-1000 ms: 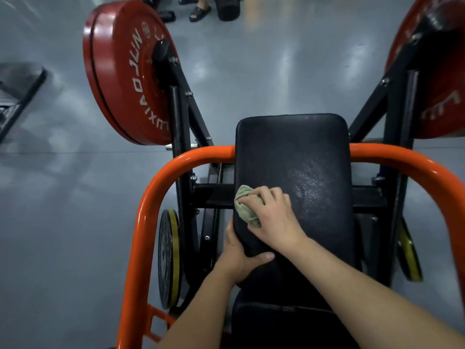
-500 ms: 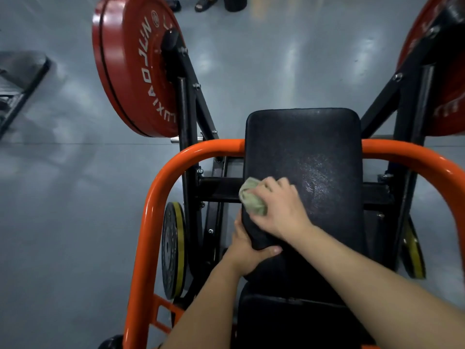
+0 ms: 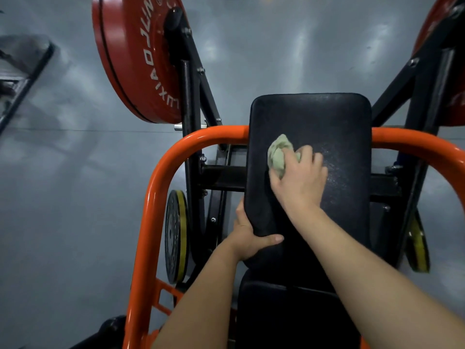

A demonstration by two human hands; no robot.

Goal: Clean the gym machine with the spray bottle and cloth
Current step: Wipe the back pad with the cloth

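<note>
Head view: right hand (image 3: 299,182) bunches the cloth (image 3: 278,157) against the pad (image 3: 327,114), whose length runs away ahead; left hand (image 3: 246,239) clasps its near-left edge; sheen, perhaps spray, lies rightward.

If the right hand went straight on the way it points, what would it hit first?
The right hand, gripping the cloth, would cross only the black pad up to its far left corner; past that edge, probably the orange bar, though depth is unclear.
</note>
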